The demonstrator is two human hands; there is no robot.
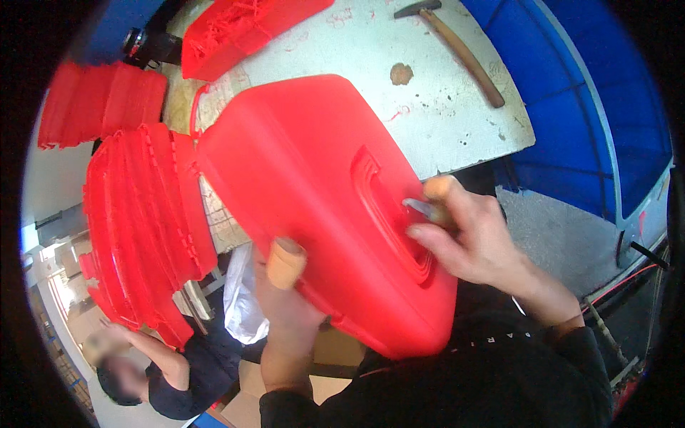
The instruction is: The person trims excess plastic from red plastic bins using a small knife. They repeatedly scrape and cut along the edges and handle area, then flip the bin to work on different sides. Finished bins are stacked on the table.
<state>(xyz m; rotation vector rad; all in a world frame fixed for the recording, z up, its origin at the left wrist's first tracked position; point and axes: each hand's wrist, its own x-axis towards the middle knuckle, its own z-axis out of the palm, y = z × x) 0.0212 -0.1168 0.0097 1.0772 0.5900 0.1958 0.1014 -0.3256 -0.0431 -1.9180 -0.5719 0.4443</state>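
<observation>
A large glossy red plastic moulded shell leans from the worktable toward my body, with a long recessed grip in its right side. My left hand is closed on its lower left edge; a tan finger cot covers one finger. Over the recess, my right hand pinches a small knife, its short blade pointing left at the red surface. A tan cover also sits on a finger of that hand. Motion blurs both hands a little, and whether the blade touches the plastic I cannot tell.
A hammer lies on the worn white tabletop. Beyond the shell stands a red bin of red scraps. Stacked red parts are at left, near another person. Blue panels rise at right.
</observation>
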